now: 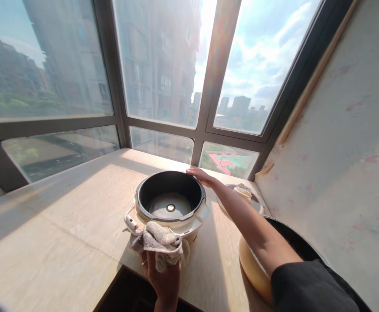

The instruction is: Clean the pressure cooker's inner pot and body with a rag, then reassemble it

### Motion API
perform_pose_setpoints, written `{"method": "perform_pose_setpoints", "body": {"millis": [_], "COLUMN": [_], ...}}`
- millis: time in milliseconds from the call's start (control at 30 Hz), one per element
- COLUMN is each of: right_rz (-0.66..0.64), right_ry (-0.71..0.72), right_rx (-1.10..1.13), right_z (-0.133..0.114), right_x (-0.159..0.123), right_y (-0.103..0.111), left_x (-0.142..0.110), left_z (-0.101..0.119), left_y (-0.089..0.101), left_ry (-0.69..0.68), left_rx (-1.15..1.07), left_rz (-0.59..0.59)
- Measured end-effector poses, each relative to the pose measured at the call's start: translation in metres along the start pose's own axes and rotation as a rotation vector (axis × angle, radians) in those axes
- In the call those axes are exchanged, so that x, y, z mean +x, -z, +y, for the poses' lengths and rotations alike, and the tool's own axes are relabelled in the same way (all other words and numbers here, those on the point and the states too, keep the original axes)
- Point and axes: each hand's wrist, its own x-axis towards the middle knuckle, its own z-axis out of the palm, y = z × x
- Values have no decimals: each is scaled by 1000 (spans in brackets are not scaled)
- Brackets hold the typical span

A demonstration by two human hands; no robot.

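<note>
A cream electric pressure cooker [170, 226] stands upright without its lid on the windowsill, its dark inside and the round plate at the bottom showing. My left hand [163, 277] is closed on a bunched grey-and-beige cloth [158, 242], which it presses against the cooker's front wall below the rim. The cloth hides most of those fingers. At the far right of the rim, my right hand [200, 175] grips the cooker's edge, its fingertips on the rim.
Behind my right forearm lies a round lid [243, 193] with a pale handle. A large dark-lined pot [251, 268] stands at the right, partly covered by my arm. Windows [163, 65] enclose the pale sill [66, 212]; a patterned wall [345, 173] rises on the right.
</note>
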Motion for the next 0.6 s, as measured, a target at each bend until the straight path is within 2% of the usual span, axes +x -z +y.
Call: {"method": "perform_pose_setpoints", "body": {"millis": [133,233,467,600], "right_rz": [34,67,160,140], "right_ry": [29,27,-74,-127], "right_rx": [9,6,18,53], "right_z": [12,17,14,12], "right_x": [-3,-11,-34,-52], "right_y": [-4,-7,-18,-24], "left_x": [7,26,93,135], "left_z": [-17,-34,-58,-74], "left_y": [-1,5,20,25], "left_ry": [-50,-27,136,242], "left_rx": [0,-23,-108,-152], "left_rz": [27,3,-177,-252]}}
